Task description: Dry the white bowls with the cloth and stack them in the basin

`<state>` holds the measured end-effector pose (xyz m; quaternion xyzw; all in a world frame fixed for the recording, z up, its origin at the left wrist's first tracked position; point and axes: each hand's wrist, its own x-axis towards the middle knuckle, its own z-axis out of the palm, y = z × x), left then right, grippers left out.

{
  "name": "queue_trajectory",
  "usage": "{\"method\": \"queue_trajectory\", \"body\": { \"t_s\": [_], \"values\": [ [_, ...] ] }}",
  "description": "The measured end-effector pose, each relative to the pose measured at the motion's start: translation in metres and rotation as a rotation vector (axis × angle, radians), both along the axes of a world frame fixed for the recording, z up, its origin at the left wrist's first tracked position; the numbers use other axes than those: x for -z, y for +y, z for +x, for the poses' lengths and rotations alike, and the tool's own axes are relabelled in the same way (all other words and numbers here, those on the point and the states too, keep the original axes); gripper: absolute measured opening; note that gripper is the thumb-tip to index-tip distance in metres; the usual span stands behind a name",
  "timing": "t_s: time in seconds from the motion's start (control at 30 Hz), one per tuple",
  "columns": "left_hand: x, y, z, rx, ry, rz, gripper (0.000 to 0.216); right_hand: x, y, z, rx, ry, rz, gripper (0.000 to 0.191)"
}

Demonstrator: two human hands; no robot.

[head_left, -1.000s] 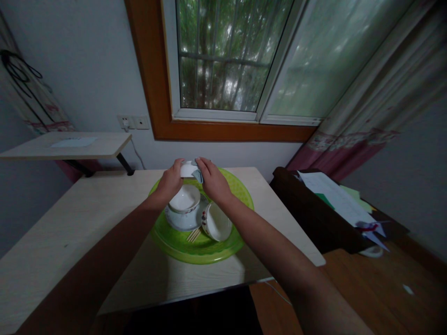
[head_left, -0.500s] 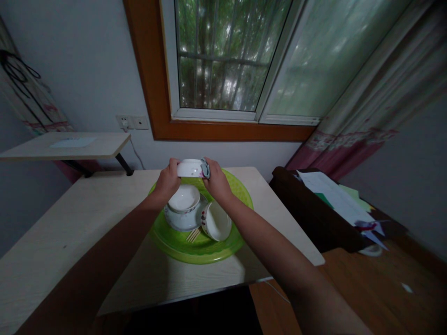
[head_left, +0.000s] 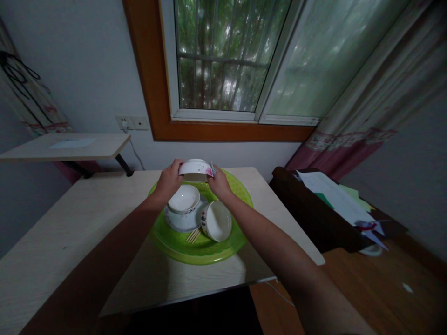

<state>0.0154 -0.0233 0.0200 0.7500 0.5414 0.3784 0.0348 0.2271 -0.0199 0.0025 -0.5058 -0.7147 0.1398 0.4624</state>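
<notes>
My left hand (head_left: 169, 179) grips the left side of a small white bowl (head_left: 194, 169) with a red pattern, held up above a round green basin (head_left: 223, 244). On the bowl's right side my right hand (head_left: 218, 182) is closed, pressing a bit of pale blue cloth (head_left: 213, 169) against the rim. Below my hands, inside the basin, a white bowl (head_left: 184, 199) sits on a plate (head_left: 178, 221). Another white bowl (head_left: 216, 221) lies tilted on its side, and several wooden chopsticks (head_left: 193, 235) lie between them.
The basin stands on a pale wooden table (head_left: 70, 232) under a window (head_left: 223, 56). A small side table (head_left: 66, 145) is at the left wall. A dark cabinet (head_left: 314, 214) with papers (head_left: 335, 195) stands to the right, beside a curtain (head_left: 380, 93).
The held bowl has turned and tipped more level in my hands. My right hand has slid from the top of the bowl down to its right side, and the cloth is mostly hidden now.
</notes>
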Motion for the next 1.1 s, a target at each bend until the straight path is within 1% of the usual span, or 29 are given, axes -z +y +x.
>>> {"method": "queue_trajectory", "body": {
  "t_s": [0.13, 0.2, 0.3, 0.4, 0.47, 0.53, 0.63, 0.7, 0.8, 0.93, 1.0, 1.1],
  "values": [
    [0.001, 0.002, 0.001, 0.014, -0.022, -0.010, 0.036, 0.006, 0.005, 0.000, 0.006, 0.075, -0.080, 0.028],
    [0.002, 0.004, 0.001, 0.008, -0.034, -0.044, 0.032, 0.009, 0.007, -0.001, 0.007, 0.139, -0.126, 0.026],
    [0.005, 0.006, 0.002, 0.036, -0.060, -0.105, 0.028, 0.013, 0.009, -0.002, -0.009, 0.232, -0.216, 0.027],
    [0.008, 0.008, 0.001, 0.069, -0.079, -0.130, 0.027, 0.015, 0.010, -0.002, -0.029, 0.240, -0.266, 0.027],
    [0.009, 0.008, 0.001, 0.055, -0.069, -0.135, 0.025, 0.015, 0.009, -0.001, -0.014, 0.182, -0.236, 0.024],
    [0.008, 0.006, 0.000, 0.034, -0.049, -0.136, 0.023, 0.012, 0.007, 0.000, 0.010, 0.090, -0.150, 0.024],
    [0.004, 0.001, 0.001, 0.006, 0.009, -0.142, 0.023, 0.006, 0.001, 0.003, 0.034, -0.061, -0.009, 0.035],
    [0.001, -0.003, 0.002, -0.018, 0.072, -0.142, 0.027, 0.001, -0.004, 0.004, 0.054, -0.153, 0.044, 0.044],
    [-0.003, -0.007, 0.005, -0.033, 0.173, -0.133, 0.030, -0.008, -0.014, 0.003, 0.080, -0.312, 0.068, 0.050],
    [-0.004, -0.010, 0.006, -0.053, 0.270, -0.121, 0.031, -0.019, -0.025, -0.004, 0.101, -0.526, 0.082, 0.050],
    [-0.004, -0.011, 0.007, -0.055, 0.297, -0.114, 0.031, -0.022, -0.029, -0.008, 0.103, -0.565, 0.080, 0.048],
    [-0.004, -0.011, 0.007, -0.057, 0.312, -0.100, 0.030, -0.024, -0.031, -0.011, 0.119, -0.549, 0.042, 0.050]
  ]
}}
